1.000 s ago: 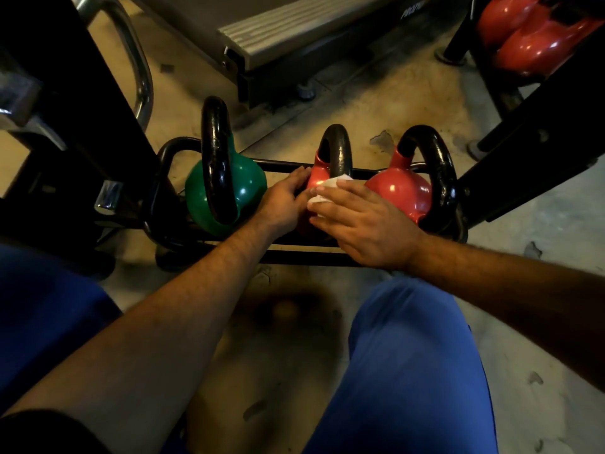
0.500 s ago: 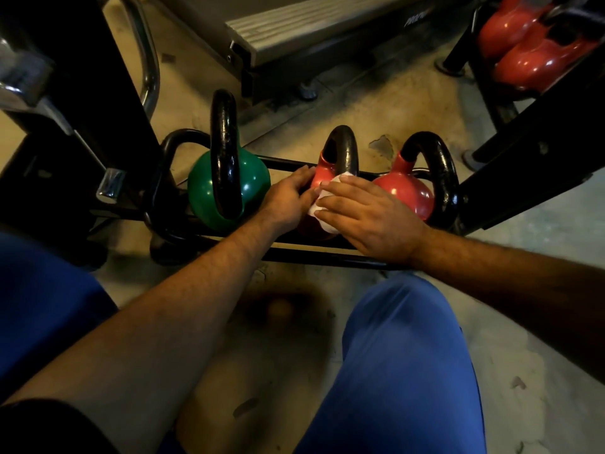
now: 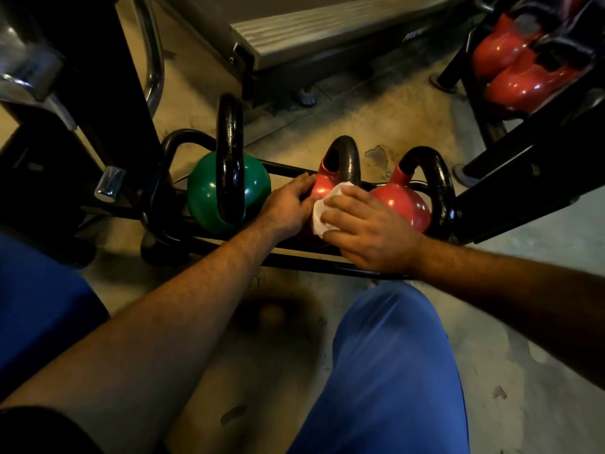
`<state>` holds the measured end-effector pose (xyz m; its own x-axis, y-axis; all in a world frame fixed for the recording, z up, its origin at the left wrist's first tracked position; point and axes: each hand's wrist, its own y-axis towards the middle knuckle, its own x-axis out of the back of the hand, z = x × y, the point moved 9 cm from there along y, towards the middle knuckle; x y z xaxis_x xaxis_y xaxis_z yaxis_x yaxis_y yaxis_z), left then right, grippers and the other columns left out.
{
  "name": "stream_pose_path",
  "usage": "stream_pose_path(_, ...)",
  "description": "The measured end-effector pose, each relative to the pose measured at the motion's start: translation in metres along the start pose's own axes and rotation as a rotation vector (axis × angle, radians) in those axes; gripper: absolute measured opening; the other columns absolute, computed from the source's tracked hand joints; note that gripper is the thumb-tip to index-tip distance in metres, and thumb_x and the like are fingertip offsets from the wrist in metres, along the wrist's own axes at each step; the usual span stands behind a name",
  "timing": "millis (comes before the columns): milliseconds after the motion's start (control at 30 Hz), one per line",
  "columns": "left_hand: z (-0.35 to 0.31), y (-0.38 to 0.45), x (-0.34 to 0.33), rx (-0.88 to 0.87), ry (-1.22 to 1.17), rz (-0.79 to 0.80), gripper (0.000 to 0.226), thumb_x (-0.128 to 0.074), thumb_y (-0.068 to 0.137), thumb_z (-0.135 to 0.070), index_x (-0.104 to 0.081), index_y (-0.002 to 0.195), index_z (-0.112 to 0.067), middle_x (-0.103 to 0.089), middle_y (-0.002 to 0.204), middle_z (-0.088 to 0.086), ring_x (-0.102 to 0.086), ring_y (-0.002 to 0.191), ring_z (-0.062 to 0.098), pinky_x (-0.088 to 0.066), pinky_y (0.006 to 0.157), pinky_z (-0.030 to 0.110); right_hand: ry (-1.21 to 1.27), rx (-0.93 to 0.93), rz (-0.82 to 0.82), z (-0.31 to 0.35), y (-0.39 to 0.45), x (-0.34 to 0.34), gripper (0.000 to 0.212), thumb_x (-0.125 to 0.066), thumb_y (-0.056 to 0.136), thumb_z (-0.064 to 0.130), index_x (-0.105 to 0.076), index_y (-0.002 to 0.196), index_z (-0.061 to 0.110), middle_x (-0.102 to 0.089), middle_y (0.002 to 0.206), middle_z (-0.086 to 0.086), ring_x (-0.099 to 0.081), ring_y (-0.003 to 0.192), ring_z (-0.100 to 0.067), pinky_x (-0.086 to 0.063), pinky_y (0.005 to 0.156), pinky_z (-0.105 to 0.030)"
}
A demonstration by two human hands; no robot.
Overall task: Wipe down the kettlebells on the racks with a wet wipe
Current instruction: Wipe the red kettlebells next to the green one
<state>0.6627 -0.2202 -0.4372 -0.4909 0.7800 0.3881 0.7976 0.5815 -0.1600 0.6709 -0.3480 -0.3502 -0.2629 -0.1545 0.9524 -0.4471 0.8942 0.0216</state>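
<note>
wipe (image 3: 319,216) lies under right hand (image 3: 370,231) on red kettlebell (image 3: 322,185).

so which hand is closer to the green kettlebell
Left. The left hand rests on the middle red kettlebell, just beside the green kettlebell; the right hand presses the wipe farther away.

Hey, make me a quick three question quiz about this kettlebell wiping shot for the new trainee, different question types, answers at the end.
1. True or false: the right hand presses the white wipe against the green kettlebell.
2. Multiple choice: where does the left hand rest? A) on the green kettlebell's handle B) on the left side of the middle red kettlebell C) on the floor
3. Fill in: on the low rack, the kettlebell at the right end is coloured ____.

Key: 1 false, the wipe is on the middle red kettlebell; 2 B; 3 red.
</note>
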Motion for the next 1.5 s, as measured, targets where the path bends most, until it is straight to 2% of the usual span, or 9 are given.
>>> stream_pose_path(167,-0.002,-0.001,0.0,-0.024,0.025,-0.014,0.053,-0.052,0.101,-0.038,-0.039,0.152,-0.029,-0.03,0.162,-0.002,-0.029,0.149,0.022,-0.028,0.121,0.046,0.101,-0.235,-0.09,-0.039,0.007,0.019,0.025,-0.058,0.099,0.023,-0.069,0.115,0.007,-0.065,0.123,-0.016,-0.055,0.126,-0.033,-0.037,0.114,-0.049)
stream_pose_path(367,-0.003,-0.002,0.002,-0.019,0.02,-0.008,0.052,-0.052,0.101,-0.037,-0.041,0.151,-0.029,-0.03,0.162,-0.003,-0.031,0.148,0.022,-0.03,0.12,0.047,0.121,-0.255,0.007,-0.03,0.002,0.014,0.04,-0.059,0.098,0.039,-0.066,0.124,0.011,-0.059,0.137,-0.014,-0.046,0.139,-0.033,-0.03,0.119,-0.05)
stream_pose_path(533,-0.004,-0.003,0.003,0.003,0.011,-0.017,0.052,-0.054,0.1,-0.037,-0.041,0.15,-0.029,-0.032,0.161,-0.004,-0.031,0.148,0.02,-0.03,0.12,0.043,0.265,-0.494,-0.019,-0.061,0.013,0.021,0.03,-0.049,0.102,0.032,-0.068,0.117,0.014,-0.061,0.135,-0.007,-0.04,0.142,-0.023,-0.022,0.118,-0.029)
stream_pose_path(700,-0.003,-0.004,0.002,0.007,-0.001,-0.023,0.052,-0.055,0.1,-0.038,-0.041,0.15,-0.03,-0.032,0.161,-0.004,-0.031,0.148,0.02,-0.029,0.12,0.042,0.216,-0.314,0.102,-0.044,0.013,0.014,0.032,-0.045,0.101,0.034,-0.07,0.111,0.017,-0.064,0.127,-0.003,-0.046,0.135,-0.02,-0.021,0.122,-0.038)
stream_pose_path(800,-0.004,-0.002,0.003,0.007,-0.003,-0.041,0.05,-0.054,0.099,-0.041,-0.044,0.148,-0.033,-0.036,0.159,-0.006,-0.034,0.145,0.018,-0.03,0.12,0.042,0.365,-0.558,0.048,-0.082,0.018,0.022,0.034,-0.042,0.099,0.028,-0.069,0.114,0.013,-0.06,0.133,-0.005,-0.045,0.136,-0.018,-0.04,0.112,-0.04)
stream_pose_path(967,-0.001,-0.001,0.003,-0.017,-0.007,-0.039,0.048,-0.054,0.1,-0.039,-0.046,0.146,-0.034,-0.037,0.159,-0.004,-0.035,0.146,0.019,-0.031,0.119,0.043,0.382,-0.565,0.143,-0.076,0.021,0.01,0.034,-0.045,0.103,0.032,-0.067,0.124,0.017,-0.052,0.149,-0.003,-0.03,0.148,-0.019,-0.023,0.115,-0.029)
stream_pose_path(1133,-0.001,0.002,0.003,-0.024,0.043,-0.037,0.049,-0.054,0.1,-0.037,-0.044,0.148,-0.034,-0.035,0.16,-0.003,-0.036,0.145,0.02,-0.032,0.118,0.039,0.393,-0.751,0.194,-0.112,0.038,0.0,0.041,-0.04,0.103,0.031,-0.06,0.136,0.018,-0.035,0.161,-0.006,-0.027,0.151,-0.021,-0.033,0.117,-0.042)
stream_pose_path(1367,-0.003,0.002,0.002,-0.019,0.06,-0.041,0.051,-0.051,0.101,-0.04,-0.04,0.15,-0.03,-0.032,0.161,-0.005,-0.032,0.147,0.017,-0.031,0.119,0.042,0.531,-0.801,0.347,-0.136,0.054,-0.015,0.039,-0.044,0.103,0.022,-0.061,0.138,0.015,-0.041,0.155,-0.003,-0.041,0.139,-0.017,-0.028,0.096,-0.021)
stream_pose_path(1500,-0.002,0.002,0.003,-0.025,0.072,-0.052,0.052,-0.052,0.1,-0.039,-0.041,0.15,-0.031,-0.033,0.16,-0.006,-0.033,0.147,0.016,-0.031,0.119,0.039,0.652,-0.786,0.316,-0.138,0.05,-0.021,0.035,-0.048,0.101,0.017,-0.065,0.131,0.013,-0.047,0.15,-0.005,-0.043,0.137,-0.016,-0.031,0.1,-0.018)
